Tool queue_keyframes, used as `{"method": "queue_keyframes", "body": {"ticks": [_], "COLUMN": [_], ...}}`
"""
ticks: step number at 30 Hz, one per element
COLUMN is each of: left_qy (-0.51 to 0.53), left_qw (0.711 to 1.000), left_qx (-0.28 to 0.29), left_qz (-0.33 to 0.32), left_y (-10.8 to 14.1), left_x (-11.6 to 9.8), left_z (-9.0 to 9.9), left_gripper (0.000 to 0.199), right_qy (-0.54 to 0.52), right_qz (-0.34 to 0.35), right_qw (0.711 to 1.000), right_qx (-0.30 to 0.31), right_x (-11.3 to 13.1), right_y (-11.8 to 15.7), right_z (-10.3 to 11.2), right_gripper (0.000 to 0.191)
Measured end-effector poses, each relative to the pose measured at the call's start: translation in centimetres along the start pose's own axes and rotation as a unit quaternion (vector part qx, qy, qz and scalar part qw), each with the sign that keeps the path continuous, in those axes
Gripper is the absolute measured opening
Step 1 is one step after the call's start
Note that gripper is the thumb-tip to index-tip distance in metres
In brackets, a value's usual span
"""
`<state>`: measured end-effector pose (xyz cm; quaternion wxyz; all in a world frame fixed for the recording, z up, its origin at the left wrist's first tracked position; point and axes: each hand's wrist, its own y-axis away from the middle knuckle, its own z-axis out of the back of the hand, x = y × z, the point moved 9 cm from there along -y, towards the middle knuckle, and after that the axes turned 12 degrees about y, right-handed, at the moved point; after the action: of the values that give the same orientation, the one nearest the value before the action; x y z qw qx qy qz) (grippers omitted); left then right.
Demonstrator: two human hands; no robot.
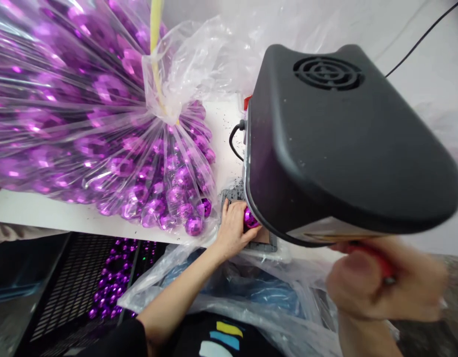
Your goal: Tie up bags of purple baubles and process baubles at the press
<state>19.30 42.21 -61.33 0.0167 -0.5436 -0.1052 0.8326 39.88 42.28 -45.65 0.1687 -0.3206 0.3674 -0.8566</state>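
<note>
purple, black and white

shiny purple balls (102, 124) fill a clear bag (184, 64) tied with a yellow strip (155, 29); one purple ball (249, 218) sits under the black machine (336, 144). white tabletop (39, 210), red handle (377, 260), black crate (65, 287), black cable (422, 39).

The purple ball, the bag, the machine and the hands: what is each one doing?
Ball: held under the machine by the left hand.
Right hand: blurred, gripping a red handle.
Machine: standing on the table, cord plugged in.
Bag: tied shut, full of purple balls.
Crate: holds loose purple balls.
</note>
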Motion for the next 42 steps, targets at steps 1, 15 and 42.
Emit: {"method": "queue_keyframes", "body": {"ticks": [1,15,42], "left_qy": [-0.001,-0.074,0.534], "left_qw": [1.000,0.993,0.822], "left_qx": [-0.009,0.078,-0.024], "left_qz": [-0.009,-0.050,0.196], "left_y": [0.0,8.5,3.2], "left_x": [0.0,-3.9,-2.5], "left_z": [0.1,1.9,8.8], "left_gripper": [0.044,0.084,0.047], "right_qy": [0.014,-0.060,-0.044], "right_qz": [-0.010,0.013,-0.006], "right_qw": [0.999,0.995,0.998], "right_qx": [-0.050,-0.080,-0.046], "right_x": [0.5,2.0,2.4], "right_y": [-1.3,-7.7,-8.8], "right_z": [1.2,0.3,0.0], "right_gripper": [0.030,0.035,0.035]}}
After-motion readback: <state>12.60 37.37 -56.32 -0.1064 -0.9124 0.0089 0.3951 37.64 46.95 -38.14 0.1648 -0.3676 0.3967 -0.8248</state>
